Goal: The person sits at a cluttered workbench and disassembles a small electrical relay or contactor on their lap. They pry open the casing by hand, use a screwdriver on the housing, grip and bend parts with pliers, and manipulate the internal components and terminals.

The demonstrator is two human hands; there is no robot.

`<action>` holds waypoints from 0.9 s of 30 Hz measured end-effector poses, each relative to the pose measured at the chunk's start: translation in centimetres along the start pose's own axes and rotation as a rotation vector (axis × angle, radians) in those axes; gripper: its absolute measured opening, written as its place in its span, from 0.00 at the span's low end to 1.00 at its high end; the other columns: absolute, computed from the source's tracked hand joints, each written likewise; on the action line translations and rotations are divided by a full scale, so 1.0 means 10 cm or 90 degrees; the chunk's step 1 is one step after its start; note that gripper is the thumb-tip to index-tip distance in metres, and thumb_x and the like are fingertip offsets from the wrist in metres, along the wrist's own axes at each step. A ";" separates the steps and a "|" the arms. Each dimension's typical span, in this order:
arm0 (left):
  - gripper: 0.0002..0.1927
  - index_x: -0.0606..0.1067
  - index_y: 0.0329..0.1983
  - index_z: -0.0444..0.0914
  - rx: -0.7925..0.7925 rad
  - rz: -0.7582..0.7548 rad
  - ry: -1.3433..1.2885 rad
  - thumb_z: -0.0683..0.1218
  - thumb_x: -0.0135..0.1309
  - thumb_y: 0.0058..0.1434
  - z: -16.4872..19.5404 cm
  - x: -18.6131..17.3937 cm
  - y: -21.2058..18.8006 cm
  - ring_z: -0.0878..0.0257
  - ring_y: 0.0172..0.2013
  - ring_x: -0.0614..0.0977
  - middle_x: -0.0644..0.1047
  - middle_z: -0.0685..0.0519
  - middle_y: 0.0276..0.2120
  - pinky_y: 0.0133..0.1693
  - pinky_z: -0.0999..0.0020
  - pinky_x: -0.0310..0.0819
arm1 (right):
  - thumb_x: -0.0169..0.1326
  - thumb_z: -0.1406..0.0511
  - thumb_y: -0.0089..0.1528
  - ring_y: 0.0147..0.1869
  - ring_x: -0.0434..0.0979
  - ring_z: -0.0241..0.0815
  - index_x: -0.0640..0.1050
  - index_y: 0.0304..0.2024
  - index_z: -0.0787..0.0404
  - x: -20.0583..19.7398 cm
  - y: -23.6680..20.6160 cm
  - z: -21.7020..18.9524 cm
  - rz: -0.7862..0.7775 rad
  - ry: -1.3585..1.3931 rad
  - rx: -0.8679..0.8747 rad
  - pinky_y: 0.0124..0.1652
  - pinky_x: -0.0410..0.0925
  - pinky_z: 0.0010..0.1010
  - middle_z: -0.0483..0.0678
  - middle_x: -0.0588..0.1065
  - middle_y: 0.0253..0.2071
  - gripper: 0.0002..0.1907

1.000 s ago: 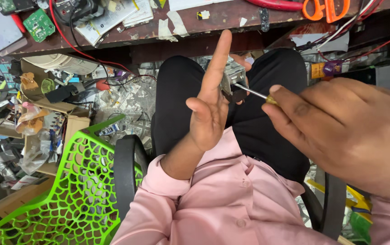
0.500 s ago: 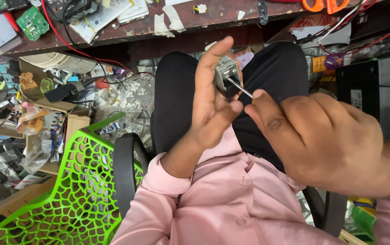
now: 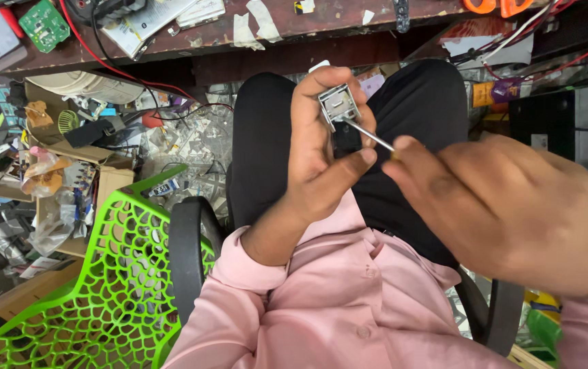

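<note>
Since a second earlier, the left hand had closed from an open palm around a small metal part, gripping it between fingers and thumb above the lap. The right hand pinched a screwdriver, its tip touching the part. Screw work seemed underway; next called for steady turning.

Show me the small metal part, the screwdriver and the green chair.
small metal part (image 3: 338,106), head view, its shiny face.
screwdriver (image 3: 370,135), head view, mid shaft.
green chair (image 3: 102,287), head view, lattice back.
</note>
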State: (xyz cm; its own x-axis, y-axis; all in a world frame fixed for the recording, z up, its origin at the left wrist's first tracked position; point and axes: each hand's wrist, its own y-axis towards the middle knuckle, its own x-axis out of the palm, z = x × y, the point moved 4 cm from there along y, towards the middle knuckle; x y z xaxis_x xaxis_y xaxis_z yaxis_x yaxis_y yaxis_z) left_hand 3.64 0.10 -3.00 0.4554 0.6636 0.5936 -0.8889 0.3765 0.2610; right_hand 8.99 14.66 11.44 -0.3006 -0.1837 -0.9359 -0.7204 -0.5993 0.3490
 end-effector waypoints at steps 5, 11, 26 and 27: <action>0.38 0.56 0.73 0.39 -0.045 0.006 -0.128 0.30 0.58 0.64 -0.01 0.03 0.02 0.66 0.40 0.72 0.66 0.52 0.52 0.45 0.72 0.68 | 0.64 0.69 0.64 0.35 0.73 0.42 0.72 0.60 0.70 0.04 -0.50 0.15 0.004 0.169 0.196 0.33 0.64 0.30 0.50 0.76 0.41 0.24; 0.39 0.57 0.74 0.41 -0.074 -0.041 -0.159 0.31 0.60 0.64 -0.03 0.10 0.03 0.66 0.40 0.72 0.67 0.52 0.53 0.46 0.71 0.68 | 0.71 0.68 0.62 0.31 0.69 0.32 0.72 0.50 0.68 0.58 -0.85 0.27 0.167 0.406 0.416 0.32 0.62 0.22 0.48 0.73 0.38 0.22; 0.41 0.52 0.76 0.42 -0.179 -0.014 -0.235 0.29 0.57 0.67 -0.29 0.28 -0.14 0.66 0.47 0.72 0.65 0.51 0.53 0.52 0.72 0.70 | 0.75 0.64 0.56 0.27 0.69 0.41 0.80 0.43 0.62 0.71 -0.52 0.04 0.211 0.138 0.200 0.29 0.65 0.33 0.45 0.68 0.28 0.18; 0.41 0.52 0.76 0.43 -0.185 -0.014 -0.235 0.29 0.57 0.67 -0.31 0.29 -0.15 0.66 0.47 0.72 0.65 0.51 0.53 0.53 0.72 0.71 | 0.73 0.65 0.56 0.28 0.69 0.43 0.80 0.44 0.62 0.70 -0.52 0.04 0.208 0.126 0.180 0.29 0.65 0.33 0.45 0.68 0.28 0.18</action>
State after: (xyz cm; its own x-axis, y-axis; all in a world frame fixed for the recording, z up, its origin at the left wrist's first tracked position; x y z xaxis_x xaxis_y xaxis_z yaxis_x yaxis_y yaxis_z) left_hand 6.42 3.45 -3.99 0.3794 0.3989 0.8348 -0.8041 0.5886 0.0841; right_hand 10.42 16.83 3.10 -0.4341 -0.4887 -0.7568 -0.7586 -0.2547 0.5996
